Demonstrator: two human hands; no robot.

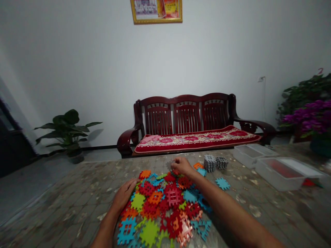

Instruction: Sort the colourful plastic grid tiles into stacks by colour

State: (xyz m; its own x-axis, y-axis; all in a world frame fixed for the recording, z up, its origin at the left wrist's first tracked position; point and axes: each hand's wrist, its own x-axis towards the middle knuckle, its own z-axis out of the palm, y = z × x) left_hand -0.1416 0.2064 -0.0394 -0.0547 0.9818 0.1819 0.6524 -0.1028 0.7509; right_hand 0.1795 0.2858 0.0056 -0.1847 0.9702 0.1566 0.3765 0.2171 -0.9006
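A pile of flat plastic interlocking building tiles with notched edges, in red, orange, green and blue, lies on the table in front of me. My left hand (126, 190) rests along the pile's left edge with its fingers stretched out, nearest to an orange tile (145, 174) and a lime green tile (138, 202). At the far side of the pile, my right hand (183, 166) is closed at the fingertips on a grey tile (169, 165), blurred and partly hidden. To its right stand a light grey stack of tiles (209, 163) and a darker grey stack (221, 163).
A light blue tile (222, 183) lies apart on the patterned table (90, 193). Clear plastic boxes (280, 175) stand on the right, near purple flowers (310, 117). Beyond the table is a wooden bench (186, 113) with a red floral cover; a potted plant (69, 131) stands left.
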